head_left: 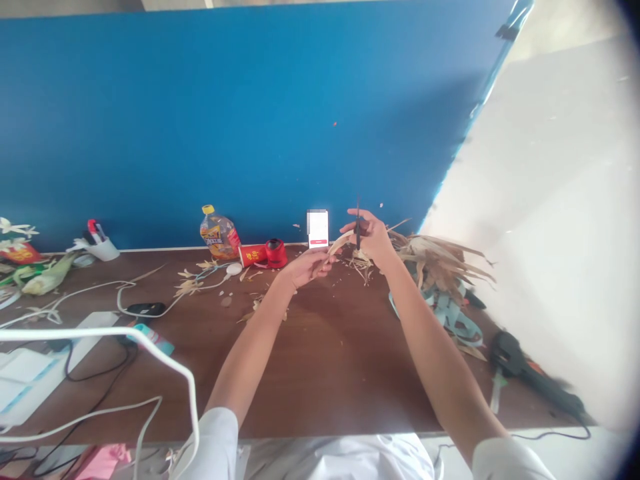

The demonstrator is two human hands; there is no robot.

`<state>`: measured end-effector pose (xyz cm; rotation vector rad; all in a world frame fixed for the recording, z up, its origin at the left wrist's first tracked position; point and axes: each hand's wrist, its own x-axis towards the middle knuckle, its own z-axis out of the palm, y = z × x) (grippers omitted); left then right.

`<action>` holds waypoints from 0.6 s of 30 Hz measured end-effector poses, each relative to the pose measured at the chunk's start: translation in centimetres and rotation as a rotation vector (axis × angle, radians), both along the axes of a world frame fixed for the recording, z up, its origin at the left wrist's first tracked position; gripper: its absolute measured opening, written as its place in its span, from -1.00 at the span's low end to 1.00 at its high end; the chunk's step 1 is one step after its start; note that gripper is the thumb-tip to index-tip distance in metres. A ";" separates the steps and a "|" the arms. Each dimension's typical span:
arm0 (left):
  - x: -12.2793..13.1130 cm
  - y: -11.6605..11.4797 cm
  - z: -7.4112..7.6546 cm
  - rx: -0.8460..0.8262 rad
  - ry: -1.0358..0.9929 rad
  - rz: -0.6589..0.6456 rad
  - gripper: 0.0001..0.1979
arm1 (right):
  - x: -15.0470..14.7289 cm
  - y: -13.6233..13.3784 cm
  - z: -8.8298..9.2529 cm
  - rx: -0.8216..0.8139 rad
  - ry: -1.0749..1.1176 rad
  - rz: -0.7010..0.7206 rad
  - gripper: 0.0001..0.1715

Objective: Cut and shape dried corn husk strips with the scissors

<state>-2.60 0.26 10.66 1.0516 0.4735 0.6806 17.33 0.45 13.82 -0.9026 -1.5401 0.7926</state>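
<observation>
My left hand (311, 265) is closed on a pale, dried husk strip (341, 241) that curves up toward the right. Beside it, my right hand (376, 239) has its fingers in a pair of dark scissors (358, 230), whose blades point upward. The strip's upper end lies close to the scissors; whether they touch I cannot tell. Just behind my left hand a lit phone (319, 230) leans upright against the blue panel. Below my right hand lies a small heap of husk shreds (361, 263).
Dried husks (440, 260) and light-blue ribbon (457, 317) lie to the right, near a black glue gun (535, 380). A plastic bottle (220, 237) and red cup (255, 255) stand and lie at the back. White tubing (100, 332) crosses the left front; cables run beneath.
</observation>
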 end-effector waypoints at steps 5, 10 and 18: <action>0.1 0.3 -0.5 0.083 0.174 0.073 -0.67 | 0.2 0.0 -0.2 0.045 -0.144 -0.010 -0.28; 0.5 0.1 -0.7 0.248 0.415 0.186 -0.64 | -0.1 -0.8 0.1 0.138 -0.418 -0.026 -0.47; 0.0 0.8 -1.3 0.381 0.549 0.212 -0.59 | 0.2 -1.3 0.6 0.124 -0.559 -0.012 -0.58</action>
